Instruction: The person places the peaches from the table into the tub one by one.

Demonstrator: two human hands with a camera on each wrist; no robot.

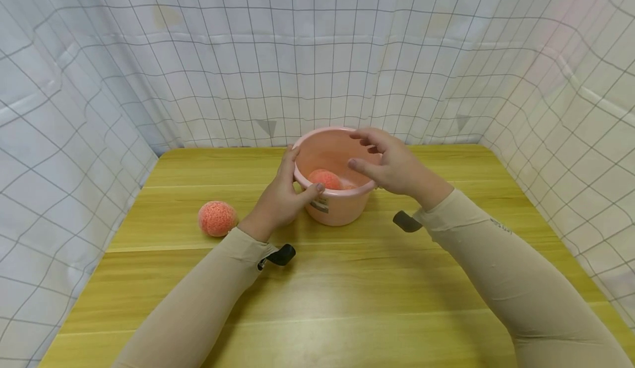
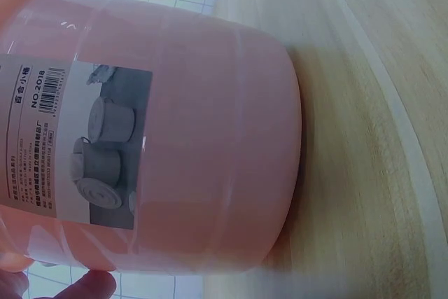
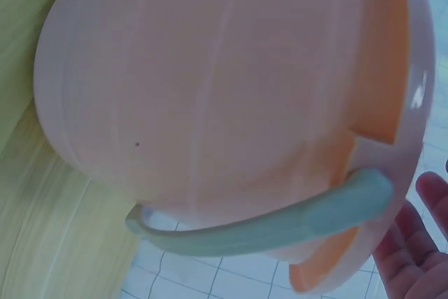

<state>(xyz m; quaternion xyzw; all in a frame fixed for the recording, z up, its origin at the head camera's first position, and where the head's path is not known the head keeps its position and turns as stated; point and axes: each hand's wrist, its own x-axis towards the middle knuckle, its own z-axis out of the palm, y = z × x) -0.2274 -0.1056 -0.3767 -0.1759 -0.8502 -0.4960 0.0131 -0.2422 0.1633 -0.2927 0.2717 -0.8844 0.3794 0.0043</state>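
A pink plastic bucket [image 1: 342, 208] stands upright on the table, its printed label [image 2: 77, 138] filling much of the left wrist view. My left hand [image 1: 280, 203] holds the bucket at its left side, thumb at the front rim and fingers round the outside. Over the right rim reaches my right hand [image 1: 397, 164], fingers loosely bent above the opening and nothing in them. Inside lies a coral, rough-textured ball [image 1: 324, 178], with part of a second coral shape beside it. A similar ball [image 1: 218, 218] rests on the table, left of my left wrist.
The wooden table [image 1: 317, 302] has a white grid-patterned curtain [image 1: 317, 59] along its back and both sides. A pale green bucket handle [image 3: 273, 225] hangs down along the bucket's outside in the right wrist view.
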